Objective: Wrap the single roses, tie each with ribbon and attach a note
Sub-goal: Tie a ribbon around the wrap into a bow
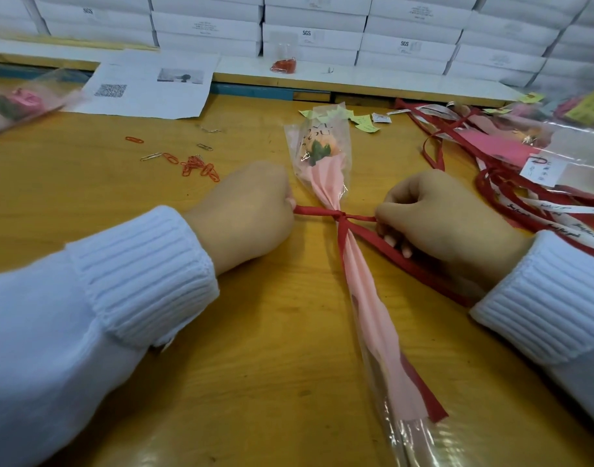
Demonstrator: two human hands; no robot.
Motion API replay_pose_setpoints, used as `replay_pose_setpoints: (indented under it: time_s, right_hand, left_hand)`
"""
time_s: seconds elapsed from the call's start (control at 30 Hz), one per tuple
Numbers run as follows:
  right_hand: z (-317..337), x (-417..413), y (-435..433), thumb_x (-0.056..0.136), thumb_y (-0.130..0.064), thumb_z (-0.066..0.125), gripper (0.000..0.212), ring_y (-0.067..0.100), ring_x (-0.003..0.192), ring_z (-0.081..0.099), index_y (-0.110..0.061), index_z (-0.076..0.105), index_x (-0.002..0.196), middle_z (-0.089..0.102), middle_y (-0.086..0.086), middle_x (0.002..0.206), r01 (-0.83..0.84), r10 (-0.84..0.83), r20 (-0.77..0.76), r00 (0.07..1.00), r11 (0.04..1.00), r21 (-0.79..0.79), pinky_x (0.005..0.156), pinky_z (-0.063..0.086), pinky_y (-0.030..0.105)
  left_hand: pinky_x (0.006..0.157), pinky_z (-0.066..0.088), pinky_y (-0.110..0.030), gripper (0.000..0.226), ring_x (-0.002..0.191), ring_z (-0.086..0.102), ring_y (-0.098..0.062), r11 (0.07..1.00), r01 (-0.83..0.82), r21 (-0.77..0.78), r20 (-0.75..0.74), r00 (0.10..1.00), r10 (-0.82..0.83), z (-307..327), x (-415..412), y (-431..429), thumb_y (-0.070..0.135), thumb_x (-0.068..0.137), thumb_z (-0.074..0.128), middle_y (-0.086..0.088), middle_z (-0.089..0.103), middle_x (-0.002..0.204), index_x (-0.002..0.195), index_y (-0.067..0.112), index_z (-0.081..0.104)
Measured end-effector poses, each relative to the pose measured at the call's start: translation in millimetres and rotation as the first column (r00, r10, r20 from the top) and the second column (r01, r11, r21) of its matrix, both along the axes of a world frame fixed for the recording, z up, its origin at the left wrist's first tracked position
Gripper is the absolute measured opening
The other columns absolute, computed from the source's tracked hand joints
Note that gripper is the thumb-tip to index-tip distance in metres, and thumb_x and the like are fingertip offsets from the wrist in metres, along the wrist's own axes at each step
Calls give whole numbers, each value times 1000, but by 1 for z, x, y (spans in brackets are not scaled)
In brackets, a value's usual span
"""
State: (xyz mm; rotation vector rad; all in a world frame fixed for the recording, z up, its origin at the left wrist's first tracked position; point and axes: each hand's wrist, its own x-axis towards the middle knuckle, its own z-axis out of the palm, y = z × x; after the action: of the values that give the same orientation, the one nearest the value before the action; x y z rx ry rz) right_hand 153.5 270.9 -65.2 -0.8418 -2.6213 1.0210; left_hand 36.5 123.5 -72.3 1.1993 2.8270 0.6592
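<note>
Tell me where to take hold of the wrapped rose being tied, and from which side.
Grip the wrapped rose on the pink stem section nearer you than the ribbon knot, coming from above, across it. There the wrap is gathered narrow and lies flat on the table; the wide cellophane around the bloom looks easy to crush.

Desk (pixel 255 332): wood-look top, yellow-orange, smooth, faint sheen.
Wrapped rose (pixel 325 153): outer sleeve of clear glossy plastic film; inner sheet of pink matt paper, pleated.
Ribbon (pixel 310 210) round the rose wrap: dark red cloth, matt, finely ribbed.
Cuffs (pixel 137 274) either side of the rose: white knit, coarse ribbing.
Paper clips (pixel 201 170) left of the rose: wire, some orange-coated, some bare metal.
Boxes (pixel 309 32) behind the rose: white matt card.
Printed sheet (pixel 147 85), behind the rose to the left: plain white paper.
</note>
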Motion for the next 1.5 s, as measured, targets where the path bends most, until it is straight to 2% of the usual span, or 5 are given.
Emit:
replay_pose_setpoints:
  time_s: [0.23, 0.4, 0.83, 1.27, 1.5]
  right_hand:
    - [-1, -2, 2, 94, -21, 55, 23, 11, 46, 54, -6, 67, 81, 66, 2, 55, -29, 6, -115, 993, 980, -195, 47, 47, 17]
    - [0, -2, -2, 87, -15, 65, 7, 4, 49, 58, -9, 63, 91, 68, -1, 62, -101, 56, -172, 983, 960, -262, 45, 47, 13]
    - [-3, 0, -1, 83, -13, 70, 7, -2, 50, 58, -16, 69, 89, 67, -7, 58, -299, 262, -181, 948, 928, -224, 45, 41, 10]
    - [-3, 1, 0, 83, -8, 69, 6, 5, 62, 65, -13, 70, 84, 70, -2, 65, -264, 216, -200, 956, 929, -259, 51, 48, 13]
    - [-3, 1, -1, 82, -4, 69, 5, 4, 56, 62, -9, 70, 84, 68, 1, 63, -193, 125, -228, 966, 932, -307, 49, 48, 12]
  left_hand:
    - [69, 40, -15, 9, 81, 55, -3, 971, 58, 233, 181, 978, -102, -9, -5, 4, 33, 91, 57, 10, 62, 88, 97, 27, 56]
    - [62, 33, -7, 13, 76, 47, 6, 969, 150, 195, 70, 984, -166, -12, -2, 8, 31, 89, 61, 19, 53, 83, 100, 28, 66]
    - [79, 52, -39, 13, 82, 61, -14, 913, 145, 382, 202, 951, -235, -9, 6, 9, 31, 90, 59, 2, 65, 86, 90, 18, 61]
    - [76, 47, -18, 10, 89, 54, -5, 917, 291, 273, 32, 950, -311, -10, 5, 8, 27, 88, 62, 8, 58, 94, 91, 18, 65]
    - [86, 48, -29, 2, 95, 57, -8, 888, 407, 215, 7, 909, -418, -6, 7, 6, 20, 87, 63, 5, 63, 101, 87, 21, 62]
